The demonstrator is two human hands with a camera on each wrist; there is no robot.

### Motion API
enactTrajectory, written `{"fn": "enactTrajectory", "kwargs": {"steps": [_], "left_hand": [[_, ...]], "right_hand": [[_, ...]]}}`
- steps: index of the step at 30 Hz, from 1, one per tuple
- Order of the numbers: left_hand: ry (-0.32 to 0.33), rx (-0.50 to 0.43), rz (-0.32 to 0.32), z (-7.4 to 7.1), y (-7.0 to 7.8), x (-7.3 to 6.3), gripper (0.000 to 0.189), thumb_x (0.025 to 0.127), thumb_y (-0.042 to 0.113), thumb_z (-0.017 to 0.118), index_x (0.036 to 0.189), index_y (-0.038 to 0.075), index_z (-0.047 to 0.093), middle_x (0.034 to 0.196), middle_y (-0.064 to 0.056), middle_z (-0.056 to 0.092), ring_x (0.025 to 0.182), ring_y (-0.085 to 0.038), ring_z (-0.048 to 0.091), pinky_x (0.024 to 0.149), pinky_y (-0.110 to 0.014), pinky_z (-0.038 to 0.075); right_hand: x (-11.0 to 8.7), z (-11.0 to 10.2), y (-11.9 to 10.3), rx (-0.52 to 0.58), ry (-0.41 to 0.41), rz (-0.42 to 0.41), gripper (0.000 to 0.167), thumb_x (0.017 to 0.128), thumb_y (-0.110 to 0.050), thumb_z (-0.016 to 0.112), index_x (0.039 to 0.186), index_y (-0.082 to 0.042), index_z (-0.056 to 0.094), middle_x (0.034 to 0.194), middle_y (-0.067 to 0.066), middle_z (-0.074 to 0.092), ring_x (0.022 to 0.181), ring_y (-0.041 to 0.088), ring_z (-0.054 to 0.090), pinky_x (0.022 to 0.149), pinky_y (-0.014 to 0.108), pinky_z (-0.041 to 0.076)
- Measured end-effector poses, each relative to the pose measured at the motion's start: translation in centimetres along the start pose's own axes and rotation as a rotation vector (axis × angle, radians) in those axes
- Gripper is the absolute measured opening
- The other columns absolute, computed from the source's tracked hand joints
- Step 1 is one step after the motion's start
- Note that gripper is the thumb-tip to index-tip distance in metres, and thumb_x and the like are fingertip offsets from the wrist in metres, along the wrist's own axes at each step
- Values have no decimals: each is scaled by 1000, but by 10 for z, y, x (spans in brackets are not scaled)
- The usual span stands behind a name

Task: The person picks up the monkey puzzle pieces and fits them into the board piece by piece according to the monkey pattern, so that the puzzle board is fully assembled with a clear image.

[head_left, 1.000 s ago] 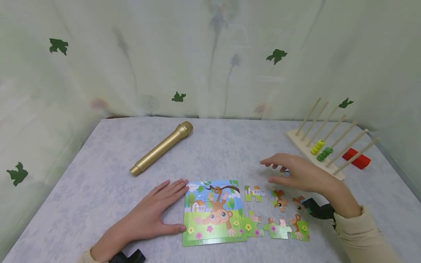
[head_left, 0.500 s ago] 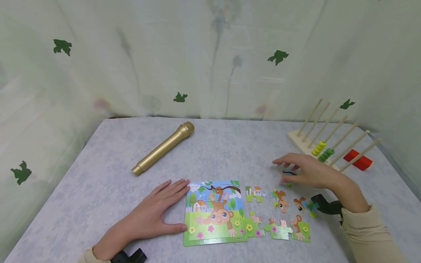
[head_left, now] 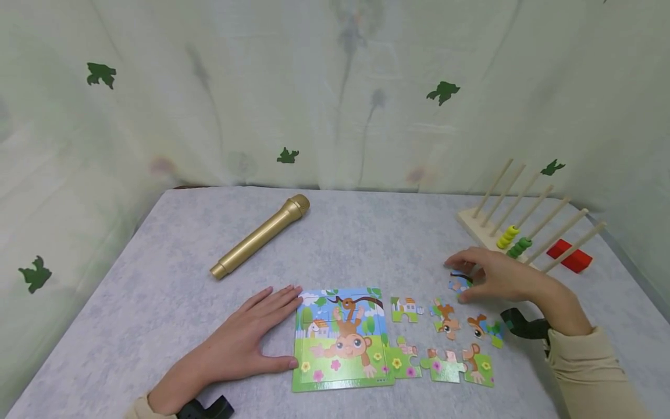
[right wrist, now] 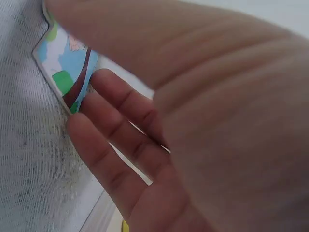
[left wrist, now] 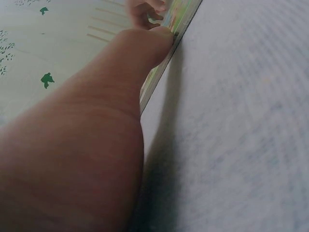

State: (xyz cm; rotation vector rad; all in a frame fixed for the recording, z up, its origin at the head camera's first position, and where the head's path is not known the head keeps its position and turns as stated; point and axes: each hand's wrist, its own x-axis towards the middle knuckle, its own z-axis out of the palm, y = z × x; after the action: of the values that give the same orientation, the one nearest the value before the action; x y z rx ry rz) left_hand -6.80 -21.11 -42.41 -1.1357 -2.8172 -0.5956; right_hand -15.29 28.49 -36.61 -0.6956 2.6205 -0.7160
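My left hand (head_left: pixel 246 337) lies with fingers spread at the left side of a square monkey picture puzzle board (head_left: pixel 342 386), its fingertips and thumb touching the edge. My right hand (head_left: pixel 502 276) holds a blue jigsaw piece (head_left: pixel 459 281) with a dark branch on it, low over the table, thumb on one edge and fingertips at the opposite one. In the right wrist view the same jigsaw piece (right wrist: pixel 65 63) sits between thumb and fingers. Loose pieces lie right of the board: a house piece (head_left: pixel 405 309), a monkey-face piece (head_left: pixel 446 326) and several others.
Beyond the right hand stands a wooden peg rack (head_left: pixel 476 227) with yellow beads (head_left: pixel 508 237) and green beads (head_left: pixel 519 247). A red block (head_left: pixel 570 256) lies behind it. A gold microphone (head_left: pixel 259 238) rests at the back left of the table. A curtain hangs behind.
My right hand has moved right and slightly back, and its thumb and fingers have closed in on the branch jigsaw piece, which now shows more. The left hand has stayed in place.
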Motion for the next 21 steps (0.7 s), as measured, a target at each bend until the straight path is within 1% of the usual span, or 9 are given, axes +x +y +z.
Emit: {"fn": "enactTrajectory", "kwargs": {"steps": [4, 10, 12, 21], "left_hand": [[-3, -2, 0, 0, 0, 1, 98, 87, 72, 67, 159, 12, 41, 167, -1, 36, 155, -20, 32, 129, -23, 4], [-8, 3, -7, 0, 0, 1, 97, 87, 72, 66, 159, 13, 41, 167, 0, 36, 155, -20, 32, 129, -23, 4], [-6, 5, -6, 0, 0, 0, 96, 88, 72, 66, 159, 13, 41, 167, 0, 36, 155, -20, 32, 129, -23, 4], [-8, -2, -8, 0, 0, 0, 95, 88, 71, 67, 159, 12, 42, 167, 0, 36, 155, -20, 32, 129, -23, 4]], "right_hand": [[-1, -1, 4, 0, -1, 16, 63, 83, -32, 88, 135, -6, 63, 128, 7, 65, 112, 23, 63, 91, 31, 59], [-2, -2, 7, -15, 1, 30, 54, 83, -28, 88, 129, -9, 68, 114, 0, 66, 100, 15, 61, 85, 28, 60], [-2, -2, 6, -12, 1, 34, 51, 84, -27, 87, 128, -10, 69, 111, -2, 65, 98, 14, 61, 84, 27, 59], [0, 0, 3, -19, -7, 25, 47, 84, -21, 87, 127, -10, 71, 113, 1, 68, 95, 13, 64, 80, 26, 59]]}}
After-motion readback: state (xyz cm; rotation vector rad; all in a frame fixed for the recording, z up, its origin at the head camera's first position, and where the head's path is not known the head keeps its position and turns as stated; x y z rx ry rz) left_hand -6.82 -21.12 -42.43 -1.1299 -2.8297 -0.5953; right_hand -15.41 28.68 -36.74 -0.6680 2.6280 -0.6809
